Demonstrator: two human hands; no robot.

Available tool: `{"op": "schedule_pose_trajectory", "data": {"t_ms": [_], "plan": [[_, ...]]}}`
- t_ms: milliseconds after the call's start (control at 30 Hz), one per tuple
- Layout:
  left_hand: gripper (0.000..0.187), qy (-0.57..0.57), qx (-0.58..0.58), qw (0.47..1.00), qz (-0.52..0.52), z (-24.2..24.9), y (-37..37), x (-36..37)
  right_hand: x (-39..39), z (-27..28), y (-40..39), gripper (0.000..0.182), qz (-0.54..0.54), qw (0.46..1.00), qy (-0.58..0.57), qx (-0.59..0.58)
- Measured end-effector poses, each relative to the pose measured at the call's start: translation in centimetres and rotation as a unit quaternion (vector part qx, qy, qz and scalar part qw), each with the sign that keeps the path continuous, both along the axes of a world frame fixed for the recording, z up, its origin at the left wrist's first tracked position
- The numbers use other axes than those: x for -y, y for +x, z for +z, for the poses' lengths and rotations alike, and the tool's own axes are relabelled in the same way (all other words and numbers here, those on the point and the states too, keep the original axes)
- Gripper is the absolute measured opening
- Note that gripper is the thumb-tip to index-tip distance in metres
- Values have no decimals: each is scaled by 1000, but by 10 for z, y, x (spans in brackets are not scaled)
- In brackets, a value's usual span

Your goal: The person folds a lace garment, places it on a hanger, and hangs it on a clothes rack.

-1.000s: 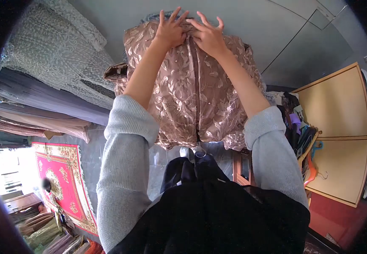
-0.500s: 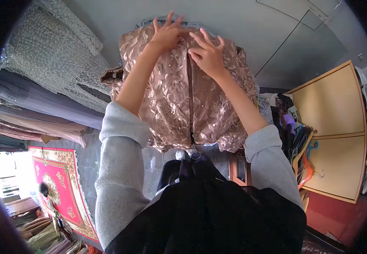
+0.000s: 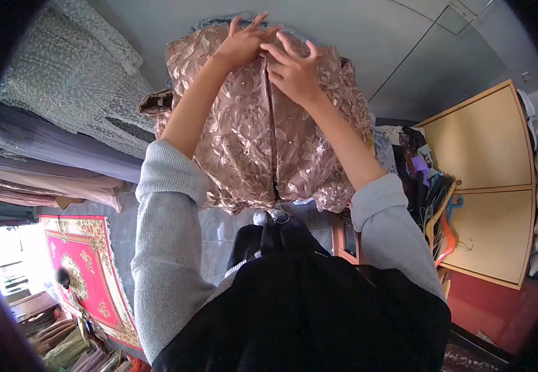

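Note:
A dusty-pink lace garment (image 3: 238,130) with leaf-shaped shiny embroidery stands upright in front of me, a dark zipper line (image 3: 273,136) running down its middle. At the top end of that line, my left hand (image 3: 242,46) pinches the garment's upper edge, its other fingers raised and its thumb hidden. Close beside it, my right hand (image 3: 292,74) has its index finger and thumb at the same edge, the remaining fingers lifted. The zipper pull is too small to make out.
Grey beaded lace gowns (image 3: 64,80) hang on the left, above a red patterned rug (image 3: 74,266). On the right are wooden cabinet doors (image 3: 480,142), an orange hanger (image 3: 447,242) and several dark clothes. A blue-grey lace piece (image 3: 225,22) shows behind the garment.
My right hand has moved closer to my left, its index finger now at the zipper's top. The whole view has shifted slightly, putting the garment a little left and higher.

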State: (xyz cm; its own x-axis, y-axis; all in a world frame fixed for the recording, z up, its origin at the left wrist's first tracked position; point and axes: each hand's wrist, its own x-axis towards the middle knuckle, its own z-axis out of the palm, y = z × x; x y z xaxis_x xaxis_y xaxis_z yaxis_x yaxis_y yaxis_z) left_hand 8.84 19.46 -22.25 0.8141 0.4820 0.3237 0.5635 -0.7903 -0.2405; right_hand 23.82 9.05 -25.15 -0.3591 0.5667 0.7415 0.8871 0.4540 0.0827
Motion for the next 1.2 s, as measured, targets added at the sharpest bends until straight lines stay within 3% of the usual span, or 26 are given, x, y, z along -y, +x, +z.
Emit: {"op": "schedule_pose_trajectory", "data": {"t_ms": [167,333,433,500,567,633,767,867,933,1000,1200], "plan": [[24,-35,-33,999,25,3,-3,5,35,-15,-8,14,32,999,16,9],[18,-17,7,1000,-1,-7,-4,0,84,-30,-12,12,52,998,-5,-20],[24,-41,-2,999,13,-1,-3,6,102,-41,-14,10,27,997,-33,-67],[27,-23,-24,999,6,-1,-3,7,100,-53,-14,9,22,985,-56,-161],[29,-11,-20,1000,2,-3,-2,13,96,-57,-9,9,6,980,-103,-172],[32,1,-16,1000,-3,0,-1,25,83,-67,-5,8,41,943,-203,-259],[46,-87,-87,992,-37,4,-12,78,70,-65,-1,15,105,907,-298,-280],[46,-92,-118,988,-37,-13,-20,96,70,-65,-3,17,52,924,-323,-197],[44,-37,-68,996,-34,-28,-26,101,73,-61,-9,16,27,926,-343,-154],[40,-51,-50,997,-18,-34,-29,103,82,-52,-17,12,-32,962,-255,-90],[31,-68,-29,997,29,-39,-31,105,91,-38,-18,13,31,984,-169,-42]]}}
